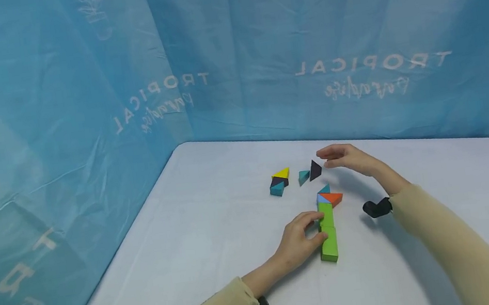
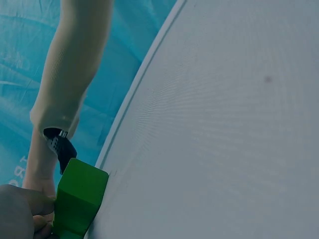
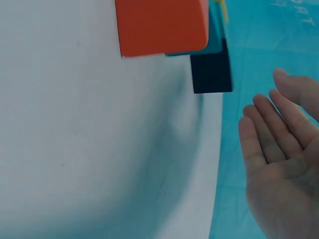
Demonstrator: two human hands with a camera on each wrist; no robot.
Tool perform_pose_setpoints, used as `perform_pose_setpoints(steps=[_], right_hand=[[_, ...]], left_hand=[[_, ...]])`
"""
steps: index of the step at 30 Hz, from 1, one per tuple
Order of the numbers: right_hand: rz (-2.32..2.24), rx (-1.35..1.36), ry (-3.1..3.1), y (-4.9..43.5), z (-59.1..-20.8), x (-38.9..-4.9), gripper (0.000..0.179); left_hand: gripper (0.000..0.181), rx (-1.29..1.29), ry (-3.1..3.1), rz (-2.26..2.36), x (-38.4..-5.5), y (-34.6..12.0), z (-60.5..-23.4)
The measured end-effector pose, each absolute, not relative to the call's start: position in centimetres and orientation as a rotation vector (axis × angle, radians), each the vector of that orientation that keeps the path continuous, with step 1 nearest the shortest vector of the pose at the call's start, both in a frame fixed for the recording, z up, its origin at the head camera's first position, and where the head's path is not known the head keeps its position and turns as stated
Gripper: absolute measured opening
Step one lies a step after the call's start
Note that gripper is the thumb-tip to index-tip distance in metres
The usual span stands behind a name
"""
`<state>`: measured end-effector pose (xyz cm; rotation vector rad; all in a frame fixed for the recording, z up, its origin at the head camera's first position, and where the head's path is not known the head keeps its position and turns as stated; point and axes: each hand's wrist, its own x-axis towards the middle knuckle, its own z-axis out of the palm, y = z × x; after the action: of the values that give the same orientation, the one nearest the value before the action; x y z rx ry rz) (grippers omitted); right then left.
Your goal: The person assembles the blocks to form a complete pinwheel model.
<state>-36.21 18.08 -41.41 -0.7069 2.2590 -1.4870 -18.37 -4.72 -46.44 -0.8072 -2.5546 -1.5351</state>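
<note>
Two green blocks [image 1: 329, 246] lie end to end on the white table, forming a line. My left hand [image 1: 298, 241] is at their left side, thumb against the nearer block and index finger at the farther one. In the left wrist view, the thumb touches the side of a green block [image 2: 79, 191]. An orange triangular block [image 1: 333, 198], a light blue one [image 1: 322, 199] and a teal one [image 1: 325, 189] adjoin the far end. Beyond them, my right hand [image 1: 350, 159] hovers with extended fingers beside a dark purple triangular block [image 1: 315, 170], holding nothing.
Left of the dark block stands a small teal triangular block [image 1: 304, 177]. Farther left, a yellow block [image 1: 281, 173], a dark block [image 1: 279, 182] and a blue block [image 1: 277, 189] sit together. Blue printed curtains [image 1: 229, 45] surround the table [image 1: 179, 224] at back and left.
</note>
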Motion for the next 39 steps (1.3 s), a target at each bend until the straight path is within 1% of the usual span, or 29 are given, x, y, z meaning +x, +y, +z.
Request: perform_pose_setpoints(steps=[9, 24, 32, 39], right_hand=[[-1.34, -0.765, 2.242, 17.3, -42.4, -38.0, 0.049], [-1.301, -0.756, 2.269, 16.9, -43.8, -38.8, 0.05], [-1.289, -0.696, 2.294, 17.2, -43.7, -38.3, 0.049], [-1.32, -0.767, 2.269, 17.5, -42.7, -37.4, 0.052]], left_hand=[[0.039, -0.81, -2.567, -1.529, -18.2, -4.8, -46.4], [0.039, -0.818, -2.576, -1.486, -18.1, -4.9, -46.3], [0.039, -0.818, -2.582, -1.491, -18.0, -4.7, -46.3], [0.04, -0.807, -2.572, -1.496, -18.2, -4.8, -46.5]])
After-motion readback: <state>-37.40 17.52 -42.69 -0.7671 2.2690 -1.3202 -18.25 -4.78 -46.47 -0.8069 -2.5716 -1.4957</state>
